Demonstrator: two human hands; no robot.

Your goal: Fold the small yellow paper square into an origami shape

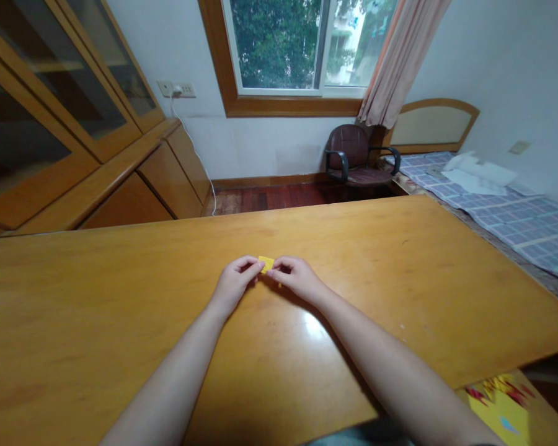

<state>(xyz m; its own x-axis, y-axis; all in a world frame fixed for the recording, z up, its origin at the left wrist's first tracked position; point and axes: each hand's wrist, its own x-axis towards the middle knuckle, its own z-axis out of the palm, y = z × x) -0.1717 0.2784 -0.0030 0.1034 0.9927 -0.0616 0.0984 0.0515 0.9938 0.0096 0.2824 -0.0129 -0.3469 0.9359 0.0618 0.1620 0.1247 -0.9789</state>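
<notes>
A small folded piece of yellow paper [266,262] is held just above the middle of a wide wooden table [121,297]. My left hand [236,280] pinches its left edge with thumb and fingertips. My right hand [296,276] pinches its right edge the same way. The two hands nearly touch each other over the paper. Most of the paper is hidden behind the fingers.
Yellow sheets with red and blue scraps [500,406] lie on a lower surface at the bottom right. A wooden cabinet with glass doors [60,124] stands on the left. Beyond the table are a dark chair [358,155], a bed [502,204] and a window [302,43].
</notes>
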